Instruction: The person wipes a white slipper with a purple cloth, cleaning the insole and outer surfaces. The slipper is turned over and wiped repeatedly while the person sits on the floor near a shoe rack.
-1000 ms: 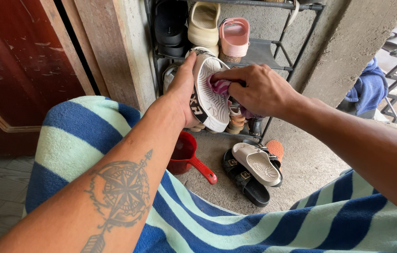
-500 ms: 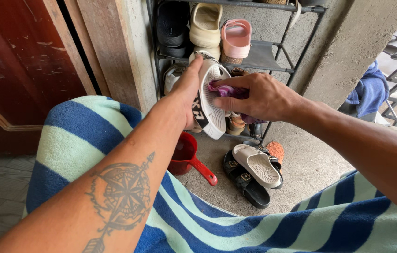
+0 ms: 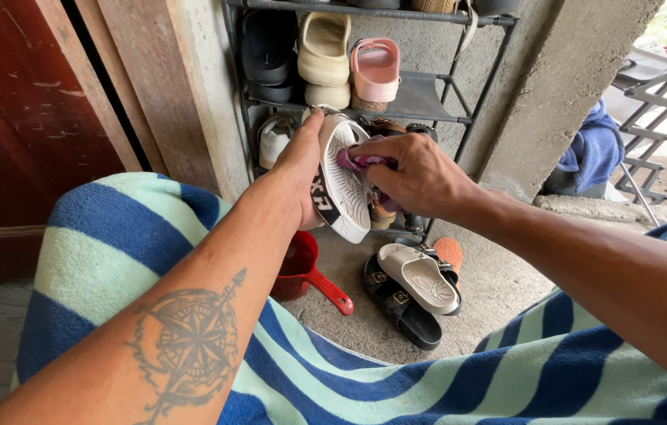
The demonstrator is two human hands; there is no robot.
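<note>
Left hand (image 3: pixel 302 169), centre frame, is closed round a white sandal (image 3: pixel 343 179), sole facing the camera; its upper is hidden. Right hand (image 3: pixel 412 169) pinches a purple cloth (image 3: pixel 357 160) onto the sole, mostly covered by fingers. Shoe rack (image 3: pixel 459 118) behind, top cut off. Below: one red dipper (image 3: pixel 310 271), two sandals, one white (image 3: pixel 420 277), one black (image 3: pixel 400 311). Striped towel (image 3: pixel 333 370) fills the foreground.
</note>
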